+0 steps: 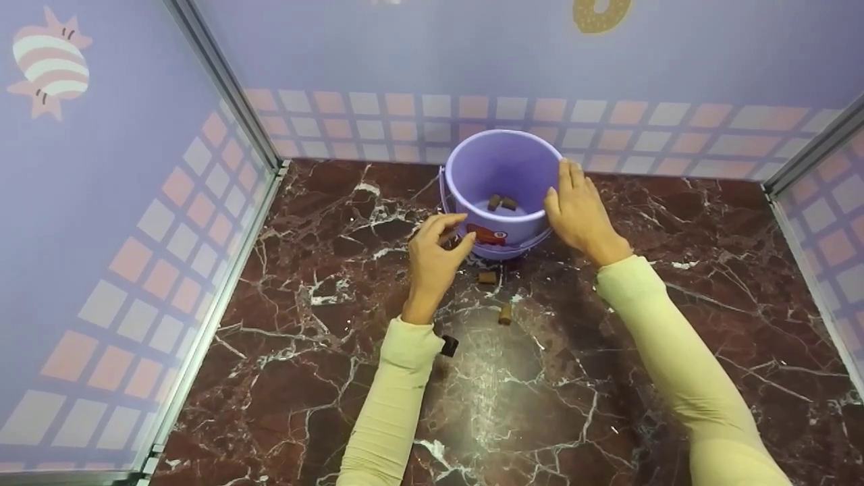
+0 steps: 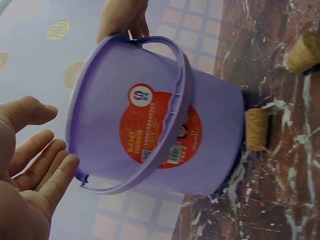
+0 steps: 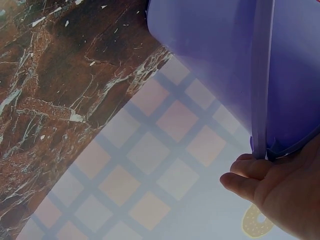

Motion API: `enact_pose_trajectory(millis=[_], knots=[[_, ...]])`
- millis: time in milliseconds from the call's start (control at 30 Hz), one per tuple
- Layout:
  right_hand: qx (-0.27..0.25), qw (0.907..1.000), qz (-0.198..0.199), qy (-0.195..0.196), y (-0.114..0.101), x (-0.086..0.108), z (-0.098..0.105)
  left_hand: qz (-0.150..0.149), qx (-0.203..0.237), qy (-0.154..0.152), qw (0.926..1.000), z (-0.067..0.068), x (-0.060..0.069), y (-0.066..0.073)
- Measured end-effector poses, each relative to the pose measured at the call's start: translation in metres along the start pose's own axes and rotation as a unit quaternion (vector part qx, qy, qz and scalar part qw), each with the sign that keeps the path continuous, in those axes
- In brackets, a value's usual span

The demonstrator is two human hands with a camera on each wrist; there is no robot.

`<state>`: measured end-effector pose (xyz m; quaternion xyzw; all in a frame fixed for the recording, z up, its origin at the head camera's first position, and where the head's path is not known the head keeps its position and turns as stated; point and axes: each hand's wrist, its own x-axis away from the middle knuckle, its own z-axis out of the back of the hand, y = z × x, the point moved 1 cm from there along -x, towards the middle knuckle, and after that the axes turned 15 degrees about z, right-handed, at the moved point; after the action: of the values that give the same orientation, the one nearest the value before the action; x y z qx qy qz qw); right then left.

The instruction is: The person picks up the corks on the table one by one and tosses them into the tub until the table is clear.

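Note:
A purple bucket point(image 1: 503, 233) stands upright near the back wall; its handle point(image 2: 186, 95) hangs down across the front. My right hand point(image 1: 582, 209) grips the bucket's right rim, near the handle's pivot in the right wrist view. My left hand point(image 1: 435, 253) hovers at the front left of the bucket with fingers loosely bent and nothing between them. Inside the bucket lie two corks point(image 1: 503, 202). A cork point(image 2: 257, 129) lies on the marbled surface close to the bucket's base, and another cork point(image 2: 304, 52) lies nearer to me.
The dark red marbled surface point(image 1: 324, 378) runs up to a purple back wall point(image 1: 405, 54) with pink and white squares. Metal-framed panels stand on the left point(image 1: 101, 202) and right point(image 1: 827, 209). A small black object point(image 1: 449, 346) sits at my left cuff.

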<state>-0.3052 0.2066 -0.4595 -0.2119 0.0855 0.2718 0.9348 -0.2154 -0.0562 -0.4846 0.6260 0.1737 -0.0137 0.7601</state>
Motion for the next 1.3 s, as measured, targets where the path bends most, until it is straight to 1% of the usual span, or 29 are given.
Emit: enact_pose_trajectory(millis=[133, 267, 400, 500, 633, 867, 1033, 1233, 1300], knots=[[-0.002, 1.0, 0.002, 0.004, 0.001, 0.0, -0.001, 0.012, -0.01, -0.002, 0.9999, -0.001, 0.004, -0.004], [-0.002, 1.0, 0.005, 0.007, 0.001, 0.0, -0.001, 0.023, -0.008, -0.005, 0.9997, -0.001, 0.007, -0.009], [0.001, 1.0, 0.005, 0.008, 0.002, 0.001, -0.003, 0.026, -0.001, -0.008, 0.9996, -0.004, 0.01, -0.017], [0.001, 0.9999, 0.006, 0.011, 0.002, 0.0, -0.003, 0.034, -0.004, -0.01, 0.9994, -0.005, 0.013, -0.022], [-0.001, 0.9998, 0.007, 0.018, 0.002, 0.001, -0.003, 0.044, -0.026, -0.009, 0.9986, -0.008, 0.016, -0.03], [0.002, 0.9995, 0.014, 0.028, 0.001, 0.0, -0.003, 0.043, -0.04, -0.012, 0.9982, -0.012, 0.018, -0.042], [0.0, 0.9996, 0.012, 0.026, 0.0, 0.0, -0.002, 0.045, -0.068, -0.007, 0.9966, -0.013, 0.021, -0.048], [-0.005, 0.9998, 0.006, 0.016, 0.0, 0.001, -0.001, 0.081, -0.073, -0.021, 0.9938, -0.015, 0.025, -0.052], [-0.004, 0.9999, 0.005, 0.014, 0.0, 0.001, -0.001, 0.086, -0.083, -0.02, 0.9926, -0.016, 0.026, -0.054]])
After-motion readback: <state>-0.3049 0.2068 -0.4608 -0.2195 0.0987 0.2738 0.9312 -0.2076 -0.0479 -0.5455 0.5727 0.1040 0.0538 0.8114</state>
